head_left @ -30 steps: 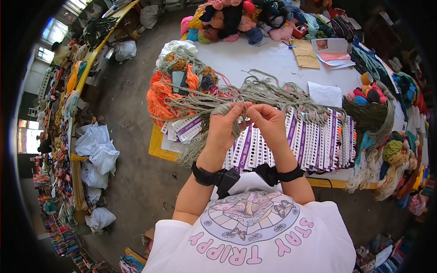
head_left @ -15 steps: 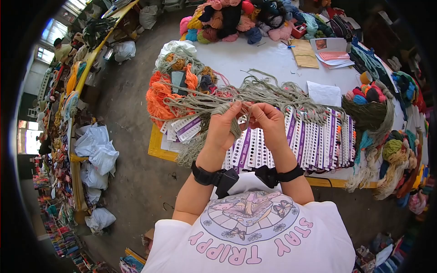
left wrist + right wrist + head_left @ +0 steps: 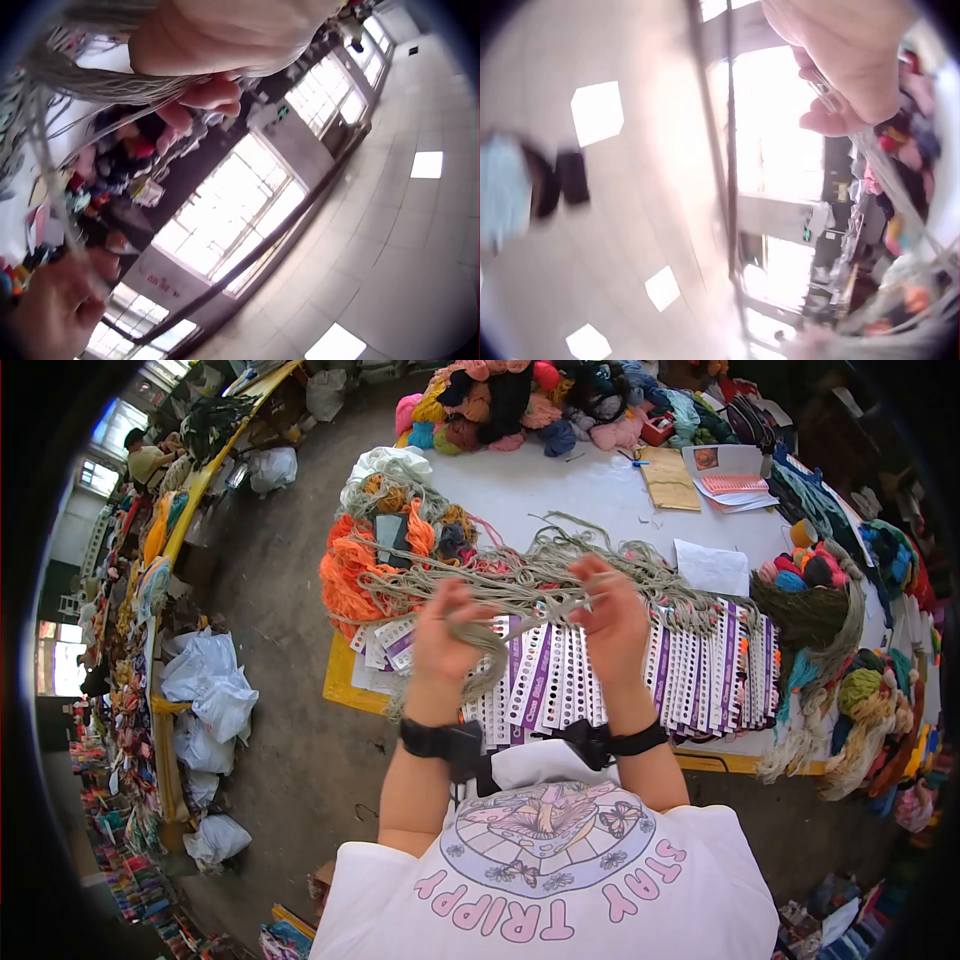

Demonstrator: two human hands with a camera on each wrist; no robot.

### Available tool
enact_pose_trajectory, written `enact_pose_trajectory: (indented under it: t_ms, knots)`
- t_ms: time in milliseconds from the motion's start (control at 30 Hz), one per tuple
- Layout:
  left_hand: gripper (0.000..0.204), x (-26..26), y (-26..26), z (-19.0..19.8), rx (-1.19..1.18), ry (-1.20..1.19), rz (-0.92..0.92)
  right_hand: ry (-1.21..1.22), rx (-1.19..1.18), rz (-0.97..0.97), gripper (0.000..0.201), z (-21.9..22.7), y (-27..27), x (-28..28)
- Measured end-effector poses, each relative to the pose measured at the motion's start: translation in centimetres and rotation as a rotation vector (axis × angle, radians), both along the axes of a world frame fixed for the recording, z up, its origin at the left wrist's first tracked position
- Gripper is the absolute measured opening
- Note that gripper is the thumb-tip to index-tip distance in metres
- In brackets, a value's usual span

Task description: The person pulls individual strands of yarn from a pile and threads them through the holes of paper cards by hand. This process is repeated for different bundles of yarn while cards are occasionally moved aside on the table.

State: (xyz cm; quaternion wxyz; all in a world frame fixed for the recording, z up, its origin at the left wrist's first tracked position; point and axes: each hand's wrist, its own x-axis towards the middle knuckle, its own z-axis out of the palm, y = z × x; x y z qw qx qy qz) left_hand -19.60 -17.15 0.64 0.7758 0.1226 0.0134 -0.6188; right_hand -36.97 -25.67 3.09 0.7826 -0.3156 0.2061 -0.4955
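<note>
In the head view my left hand (image 3: 445, 635) holds a bundle of grey-green yarn (image 3: 485, 665) that droops below the palm. The left wrist view shows its fingers curled round the strands (image 3: 112, 86). My right hand (image 3: 612, 618) is to the right, over the punched thread cards (image 3: 540, 680). Strands (image 3: 885, 169) run from between its curled fingers in the right wrist view, stretching across to the left hand. Behind both hands, more grey-green yarn (image 3: 640, 565) lies along the table over the cards' upper ends.
Orange yarn (image 3: 345, 575) lies at the table's left corner. Colourful skeins (image 3: 560, 405) are heaped at the back, near a brown pad (image 3: 670, 478) and printed sheets (image 3: 735, 490). A white paper (image 3: 712, 567) lies behind the cards. Dark green yarn (image 3: 800, 610) is on the right.
My hands were close together, fingertips meeting at the yarn. Now they have drawn apart, the left moving left and the right slightly up and right, with strands stretched between them.
</note>
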Motion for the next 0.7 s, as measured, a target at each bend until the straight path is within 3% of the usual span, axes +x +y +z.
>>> enact_pose_trajectory:
  t_ms: [33, 67, 100, 133, 167, 200, 233, 267, 300, 367, 433, 500, 533, 567, 600, 633, 667, 700]
  knots:
    - [0.002, 3.9, 1.3, -2.8, 0.027, -0.081, 0.088, -0.287, 0.294, 0.007, 0.015, -0.4, -1.4, -1.4]
    - [0.009, 8.1, 3.3, -4.7, 0.059, -0.161, 0.174, -0.563, 0.451, 0.156, 0.012, -1.1, -4.4, -4.2]
    - [0.022, 10.8, 5.3, -4.8, 0.311, 0.003, 0.313, -0.84, 0.439, 0.312, 0.013, -2.1, -6.5, -7.0]
    - [0.025, 15.1, 8.6, -6.6, 0.293, -0.063, 0.391, -0.817, 0.395, 0.199, 0.019, -3.3, -9.1, -10.2]
    - [0.023, 17.5, 11.2, -5.7, 0.517, -0.152, 0.475, -0.649, 0.378, 0.112, 0.023, -3.7, -11.6, -14.4]
    - [0.023, 24.4, 16.1, -9.7, 0.463, -0.193, 0.513, -0.5, 0.31, 0.052, 0.025, -4.9, -14.4, -18.8]
    - [0.017, 29.9, 20.9, -12.0, 0.405, -0.444, 0.476, -0.191, 0.359, -0.235, 0.026, -5.6, -16.8, -22.8]
    - [0.013, 32.7, 24.0, -11.2, 0.481, -0.514, 0.548, -0.096, 0.376, -0.38, 0.027, -5.2, -18.2, -26.3]
    - [0.009, 34.2, 26.0, -9.3, 0.595, -0.491, 0.69, -0.1, 0.313, -0.46, 0.019, -8.0, -21.9, -33.8]
    - [0.007, 36.0, 28.3, -5.6, 0.814, -0.469, 1.01, 0.284, 0.252, -1.164, 0.014, -6.5, -23.6, -39.5]
    - [0.013, 36.9, 29.4, -2.5, 0.961, -0.497, 1.216, 0.345, 0.427, -1.577, 0.014, -3.8, -24.2, -42.3]
    - [0.022, 36.2, 28.9, -0.2, 0.954, -0.537, 1.22, 0.661, 0.236, -1.531, 0.019, -0.7, -21.4, -36.3]
    - [0.026, 35.0, 27.7, 0.6, 0.839, -0.534, 1.089, 0.815, 0.14, -1.499, 0.022, 0.1, -20.2, -33.9]
    - [0.03, 33.8, 26.4, 1.3, 0.737, -0.53, 0.95, 0.94, 0.114, -1.272, 0.021, -1.0, -21.4, -34.1]
    - [0.034, 31.5, 24.2, 1.4, 0.629, -0.523, 0.814, 0.934, -0.05, -1.101, 0.019, -1.8, -19.8, -29.4]
    - [0.036, 28.3, 21.7, 0.3, 0.225, -0.492, 0.517, 0.848, -0.078, -0.889, 0.013, -2.3, -17.3, -24.0]
    - [0.035, 22.8, 17.2, -0.1, 0.079, -0.457, 0.394, 0.813, -0.138, -0.528, 0.009, -7.2, -18.1, -23.3]
    - [0.031, 17.6, 13.7, -0.9, 0.218, -0.478, 0.409, 0.839, -0.093, -0.318, 0.012, -8.1, -15.3, -17.7]
